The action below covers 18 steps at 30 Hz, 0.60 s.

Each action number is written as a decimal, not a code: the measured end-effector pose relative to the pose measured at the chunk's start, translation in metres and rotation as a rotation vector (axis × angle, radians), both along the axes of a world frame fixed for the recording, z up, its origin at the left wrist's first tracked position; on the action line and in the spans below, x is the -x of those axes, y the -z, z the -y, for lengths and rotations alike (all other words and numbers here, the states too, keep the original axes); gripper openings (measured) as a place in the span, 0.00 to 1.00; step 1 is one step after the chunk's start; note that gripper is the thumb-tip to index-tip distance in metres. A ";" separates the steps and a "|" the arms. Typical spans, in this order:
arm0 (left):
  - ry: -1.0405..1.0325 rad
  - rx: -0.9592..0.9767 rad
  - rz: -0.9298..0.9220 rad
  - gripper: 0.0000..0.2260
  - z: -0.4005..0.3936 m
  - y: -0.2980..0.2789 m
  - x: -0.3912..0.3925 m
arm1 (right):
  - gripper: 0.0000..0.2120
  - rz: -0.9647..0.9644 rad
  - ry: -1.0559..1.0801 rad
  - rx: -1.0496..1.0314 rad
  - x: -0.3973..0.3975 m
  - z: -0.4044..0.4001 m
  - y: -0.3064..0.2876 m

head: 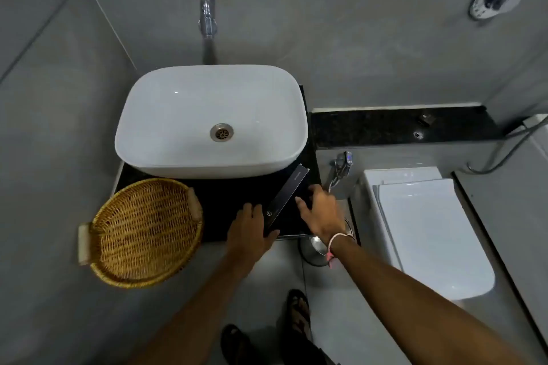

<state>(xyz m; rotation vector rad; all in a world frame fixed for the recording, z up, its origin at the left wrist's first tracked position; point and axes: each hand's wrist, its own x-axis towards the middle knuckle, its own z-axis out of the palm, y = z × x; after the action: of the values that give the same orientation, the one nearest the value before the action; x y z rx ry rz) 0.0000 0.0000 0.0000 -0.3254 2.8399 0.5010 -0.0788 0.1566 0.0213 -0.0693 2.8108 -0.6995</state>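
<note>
Slim dark box on worktop, front right of sink: being grasped, apparently not yet lifted
Right hand curls round the box's right edge, thumb on top; left hand lies flat, fingers straight along its left side, thumb at near end. Lift and placing judged still to do
</note>
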 end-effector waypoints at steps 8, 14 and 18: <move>0.048 -0.080 -0.101 0.22 0.005 0.005 0.005 | 0.28 0.177 0.144 0.116 0.023 0.021 -0.004; 0.148 0.235 -0.296 0.28 0.054 0.008 0.000 | 0.34 0.171 0.089 -0.040 0.021 0.037 -0.001; 0.161 0.274 -0.315 0.30 0.072 0.004 -0.001 | 0.28 0.210 0.099 -0.048 0.017 0.039 -0.002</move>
<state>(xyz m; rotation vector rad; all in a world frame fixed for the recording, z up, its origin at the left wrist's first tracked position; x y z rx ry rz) 0.0007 -0.0716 -0.0040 -0.0664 3.2117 0.1385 -0.0954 0.1181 0.0236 0.1445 2.6415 -0.6204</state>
